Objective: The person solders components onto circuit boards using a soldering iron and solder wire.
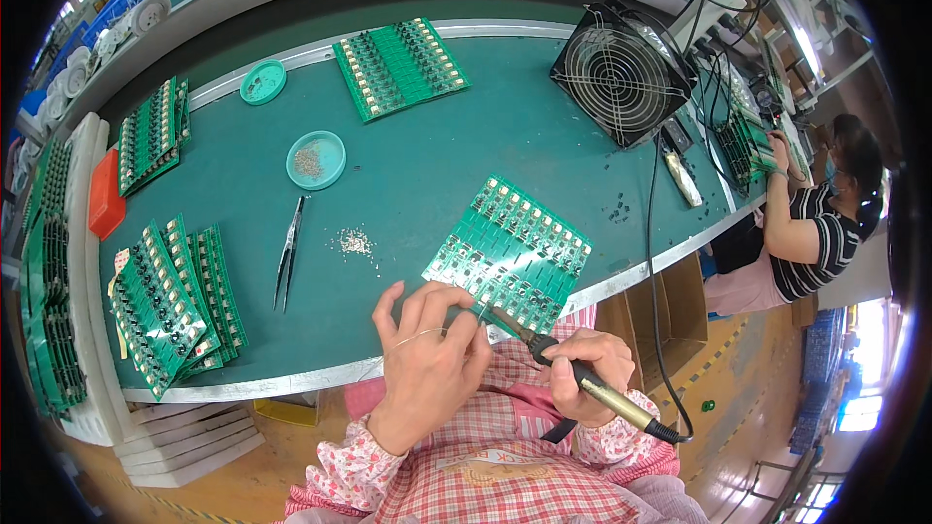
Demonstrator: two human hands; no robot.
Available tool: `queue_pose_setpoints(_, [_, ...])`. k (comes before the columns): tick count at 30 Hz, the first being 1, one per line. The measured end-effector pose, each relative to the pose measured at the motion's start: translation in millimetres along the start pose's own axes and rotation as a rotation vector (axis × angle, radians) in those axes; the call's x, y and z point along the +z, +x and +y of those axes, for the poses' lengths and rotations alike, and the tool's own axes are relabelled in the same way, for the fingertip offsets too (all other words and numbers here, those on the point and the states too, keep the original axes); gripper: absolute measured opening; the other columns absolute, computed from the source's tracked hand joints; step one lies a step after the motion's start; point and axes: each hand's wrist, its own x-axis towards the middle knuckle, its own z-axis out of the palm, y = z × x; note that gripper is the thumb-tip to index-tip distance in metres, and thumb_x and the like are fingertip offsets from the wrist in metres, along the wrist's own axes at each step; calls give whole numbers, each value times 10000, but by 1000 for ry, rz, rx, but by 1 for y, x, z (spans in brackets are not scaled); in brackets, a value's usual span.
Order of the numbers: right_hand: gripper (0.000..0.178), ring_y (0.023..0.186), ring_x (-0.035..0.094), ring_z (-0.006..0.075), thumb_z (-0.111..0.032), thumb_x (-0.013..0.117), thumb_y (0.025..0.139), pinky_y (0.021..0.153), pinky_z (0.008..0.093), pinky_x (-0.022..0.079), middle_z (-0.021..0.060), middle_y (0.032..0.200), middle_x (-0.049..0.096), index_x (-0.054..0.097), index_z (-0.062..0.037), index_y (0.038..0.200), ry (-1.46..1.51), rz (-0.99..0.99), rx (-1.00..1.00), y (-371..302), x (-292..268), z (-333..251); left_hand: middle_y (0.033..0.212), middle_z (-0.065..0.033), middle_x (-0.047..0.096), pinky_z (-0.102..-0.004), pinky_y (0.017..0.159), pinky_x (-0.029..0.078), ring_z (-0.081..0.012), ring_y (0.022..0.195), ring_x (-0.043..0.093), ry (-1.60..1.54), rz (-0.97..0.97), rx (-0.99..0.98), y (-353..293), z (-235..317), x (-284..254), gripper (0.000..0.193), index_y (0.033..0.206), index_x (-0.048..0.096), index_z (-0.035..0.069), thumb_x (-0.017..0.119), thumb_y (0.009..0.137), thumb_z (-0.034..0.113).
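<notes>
My right hand [594, 376] grips a soldering iron [610, 398] by its handle. The tip of the iron meets the near edge of a green circuit board [510, 250], which lies tilted at the table's front edge. At the board's near left corner, my left hand [427, 354] has its thumb and forefinger pinched together. A thin solder wire [424, 333] loops across the back of that hand and runs to the pinch. Tweezers [288, 254] rest on the green mat, left of a scatter of tiny components [354, 241].
Two round dishes [316, 159] hold small parts. A black fan [621, 76] stands back right. More circuit boards [401, 68] lie at the back, with stacked boards [175, 306] at left beside a red box [107, 196]. The iron's cable [652, 262] crosses the table edge. A co-worker [806, 223] sits at right.
</notes>
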Motion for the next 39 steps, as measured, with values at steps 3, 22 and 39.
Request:
queue_pose_setpoints(3, [76,472,628,167,-45,624,835,461,274,491,54,615,646,585,3,878,-53,-16,-138,2,2,1,1062,-50,606,-510,1067,273,-247,1092,572,7,-2,-2,0,0,0,144,725,577,68,713,769,89])
queue_pose_setpoints(22, [175,488,600,181,-7,714,753,453,295,477,53,644,635,641,-27,911,-47,-85,-144,-11,-7,-5,1082,-40,605,-499,1068,274,-240,1101,577,-5,-14,10,-3,-3,-3,166,698,554,77,707,762,82])
queue_pose_setpoints(39, [136,510,617,179,-45,675,841,468,302,496,82,740,694,596,-7,945,17,48,-72,-26,-9,3,1057,-27,593,-545,1060,271,-214,1089,572,-6,-43,47,-4,4,2,121,742,606,91,724,750,115])
